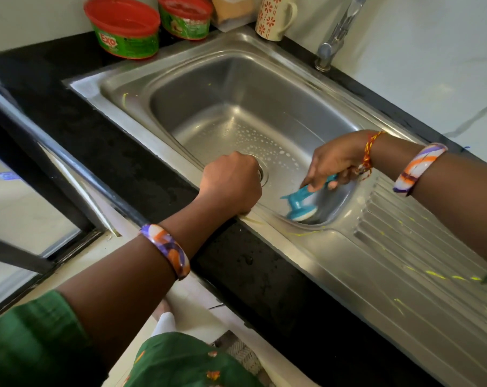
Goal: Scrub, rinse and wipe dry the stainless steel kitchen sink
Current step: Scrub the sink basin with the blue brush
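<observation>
Black stone counter (77, 113) frames the stainless steel sink (225, 107). Behind it stand two red-lidded tubs (125, 26), lids on, a flowered mug (274, 16) and the tap (337, 34). In the basin's near right corner, the right hand (335, 163) curls its fingers (310, 183) round a blue brush (303, 203), handle slanting up-right, head down. The left hand (231, 185), fingers curled in, rests on the near rim, hiding part of the drain (261, 170).
</observation>
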`<state>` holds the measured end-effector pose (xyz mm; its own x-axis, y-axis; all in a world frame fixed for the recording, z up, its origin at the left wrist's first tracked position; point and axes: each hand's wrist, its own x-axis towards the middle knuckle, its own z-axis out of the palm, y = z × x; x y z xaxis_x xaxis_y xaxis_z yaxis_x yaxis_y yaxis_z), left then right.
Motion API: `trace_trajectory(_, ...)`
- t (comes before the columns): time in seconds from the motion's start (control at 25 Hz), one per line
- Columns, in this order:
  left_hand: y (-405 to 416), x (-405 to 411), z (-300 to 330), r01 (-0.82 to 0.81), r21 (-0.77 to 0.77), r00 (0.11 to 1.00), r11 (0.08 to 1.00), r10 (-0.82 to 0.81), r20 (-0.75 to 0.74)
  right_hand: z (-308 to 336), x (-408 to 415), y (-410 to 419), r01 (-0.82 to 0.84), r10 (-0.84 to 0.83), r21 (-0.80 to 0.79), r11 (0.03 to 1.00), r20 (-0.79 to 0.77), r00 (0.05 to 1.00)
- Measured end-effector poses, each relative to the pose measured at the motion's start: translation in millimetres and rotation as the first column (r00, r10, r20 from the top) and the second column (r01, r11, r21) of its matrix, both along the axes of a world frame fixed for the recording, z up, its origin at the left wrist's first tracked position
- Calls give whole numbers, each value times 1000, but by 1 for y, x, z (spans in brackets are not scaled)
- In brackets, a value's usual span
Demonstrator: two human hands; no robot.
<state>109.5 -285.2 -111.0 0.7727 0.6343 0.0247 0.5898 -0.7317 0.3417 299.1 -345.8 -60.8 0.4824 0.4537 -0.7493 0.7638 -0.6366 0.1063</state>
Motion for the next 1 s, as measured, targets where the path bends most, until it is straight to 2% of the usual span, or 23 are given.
trace_trajectory(0.04, 1, 1, 0, -2, -1, 1000, 1000, 2, -2, -2, -4, -2, 19, -19, -11, 1000, -10, 1000)
trace_trajectory(0.16, -1, 1, -1, -8, 14, 1000, 1000, 8, -4, -13, 6, -7, -210, 177, 80, 974, 302, 937)
trace_trajectory(0.2, -1, 1, -2, -10, 13, 1000, 1000, 10, 2, -18, 6, -8, -196, 167, 81, 977, 282, 945)
trace_trajectory(0.24, -1, 1, -3, -8, -2, 1000, 1000, 8, 18, -25, 2, -7, -140, 126, 79, 987, 157, 979)
trace_trajectory(0.28, 0, 1, -2, -4, -44, 999, 999, 6, 51, -27, -8, -8, -53, 53, 8, 999, 31, 998)
trace_trajectory(0.32, 3, 2, 2, -3, -116, 994, 993, 15, 104, -32, -12, -10, 10, -11, -25, 1000, -41, 999)
trace_trajectory(0.36, 7, 4, 9, -9, -198, 985, 980, 43, 168, -37, -12, -11, -18, 18, -12, 1000, 5, 1000)
trace_trajectory(0.44, 22, 0, 31, -48, -329, 948, 943, 147, 283, -42, 3, -17, -194, 163, 71, 979, 310, 937)
trace_trajectory(0.48, 31, -6, 40, -82, -353, 923, 932, 205, 327, -44, 8, -19, -196, 146, 116, 974, 343, 928)
trace_trajectory(0.52, 39, -15, 47, -130, -341, 902, 931, 254, 349, -46, 6, -20, -157, 117, 137, 978, 261, 958)
trace_trajectory(0.56, 44, -27, 49, -194, -292, 889, 936, 294, 351, -47, -4, -18, -99, 86, 131, 986, 100, 991)
trace_trajectory(0.6, 47, -39, 47, -262, -227, 879, 938, 329, 344, -44, -17, -20, -4, 7, 67, 998, -35, 999)
trace_trajectory(0.64, 46, -51, 43, -328, -165, 863, 930, 366, 347, -47, -20, -20, -1, 3, 30, 1000, -76, 997)
trace_trajectory(0.68, 41, -61, 37, -375, -126, 846, 918, 395, 358, -51, -18, -17, -46, 47, 28, 999, -19, 999)
trace_trajectory(0.76, 29, -73, 24, -393, -84, 835, 916, 393, 386, -54, -2, -17, -228, 198, 70, 971, 298, 934)
trace_trajectory(0.8, 27, -74, 19, -379, -61, 841, 923, 372, 392, -56, 3, -17, -215, 169, 100, 972, 345, 923)
trace_trajectory(0.84, 27, -75, 14, -368, -37, 851, 929, 353, 390, -58, 2, -15, -200, 161, 104, 974, 304, 939)
trace_trajectory(0.88, 28, -75, 11, -363, -23, 861, 932, 344, 375, -56, -7, -12, -160, 146, 81, 984, 158, 977)
trace_trajectory(0.92, 31, -75, 9, -353, -8, 874, 935, 333, 353, -52, -19, -10, -63, 63, 18, 998, 10, 998)
trace_trajectory(0.96, 34, -75, 7, -325, 11, 896, 946, 304, 323, -54, -20, -10, -57, 56, -36, 998, -17, 998)
trace_trajectory(1.0, 35, -75, 4, -264, 42, 925, 964, 241, 293, -55, -15, -6, -98, 100, -35, 995, 58, 993)
